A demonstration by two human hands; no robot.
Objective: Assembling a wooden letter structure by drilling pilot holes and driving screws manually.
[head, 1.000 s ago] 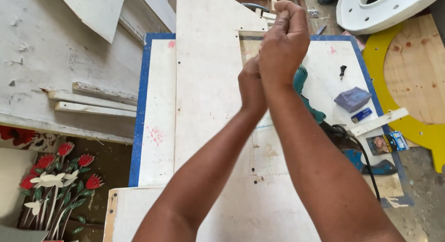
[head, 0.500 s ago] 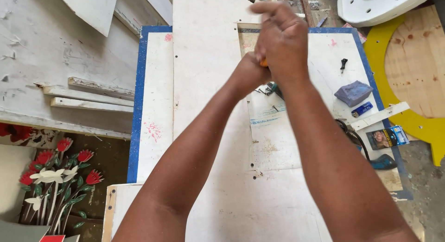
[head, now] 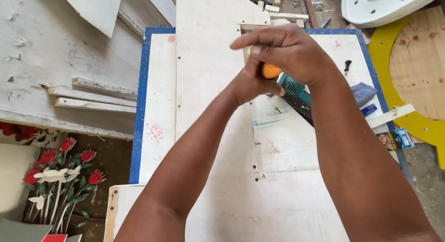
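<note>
I see both of my hands brought together above the white board (head: pixel 208 130), out past the middle of the bench. My right hand (head: pixel 292 54) sits on top, its fingers curled over a small orange piece (head: pixel 270 70), with the forefinger stretched out to the left. My left hand (head: pixel 252 84) comes up from below and its fingers wrap round the same spot, so the two hands touch. Only a small patch of the orange piece shows between them; I cannot tell what it belongs to or how long it is.

Just under my hands, and partly hidden by my right wrist, lies a green power tool (head: pixel 293 87) with a dark part running away to the right. It rests on a blue-edged panel (head: pixel 143 107) that lies under the white board.

To the right of my right forearm I see a small black screw-like bit (head: pixel 346 65), a folded blue-grey cloth (head: pixel 362 92) and a small blue packet (head: pixel 369 109), all well apart from my hands. A yellow ring-shaped board (head: pixel 403 114) lies at the right edge, and a white moulded shape (head: pixel 384 7) at the top right. Loose wooden strips (head: pixel 92 96) lie on the grey sheet to the left, and painted red and white flowers (head: pixel 60 172) show at the lower left.
</note>
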